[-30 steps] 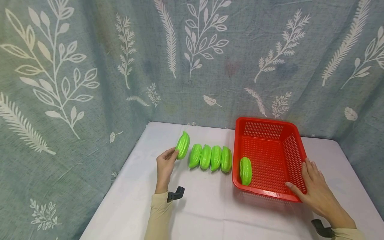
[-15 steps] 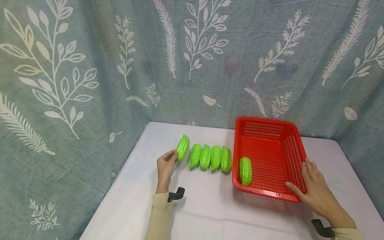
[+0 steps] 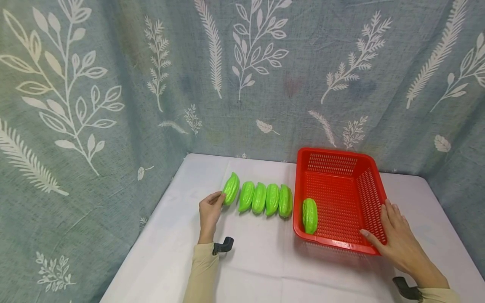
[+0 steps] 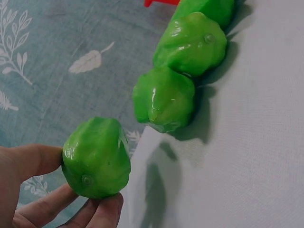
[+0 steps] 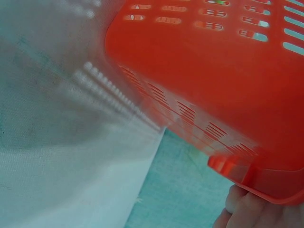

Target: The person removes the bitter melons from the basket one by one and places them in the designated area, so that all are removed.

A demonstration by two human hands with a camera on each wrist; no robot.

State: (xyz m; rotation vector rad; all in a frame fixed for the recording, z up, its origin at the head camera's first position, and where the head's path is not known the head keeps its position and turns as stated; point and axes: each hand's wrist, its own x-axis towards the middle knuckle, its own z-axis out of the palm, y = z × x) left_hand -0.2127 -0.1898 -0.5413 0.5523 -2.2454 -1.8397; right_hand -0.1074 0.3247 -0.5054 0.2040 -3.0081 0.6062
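Note:
My left hand (image 3: 210, 213) pinches a glossy, ridged green bitter melon (image 3: 232, 188) between thumb and fingers, at the left end of a row. In the left wrist view this held bitter melon (image 4: 96, 159) hangs above the white cloth, apart from its shadow. Several like it, such as the nearest row bitter melon (image 3: 246, 196), lie side by side. A red plastic basket (image 3: 337, 243) stands to the right, with one bitter melon (image 3: 310, 216) against its left wall. My right hand (image 3: 402, 242) rests with straight fingers on the basket's front right corner; its thumb reaches over the rim.
The white-covered table (image 3: 257, 256) runs back to a grey-green leaf-patterned curtain (image 3: 227, 118), which also closes off the left and right. The row's right end lies close beside the basket's left wall.
My left hand has lowered the held bitter melon slightly toward the front, bringing it nearly level with the row. The right hand and the basket have stayed put.

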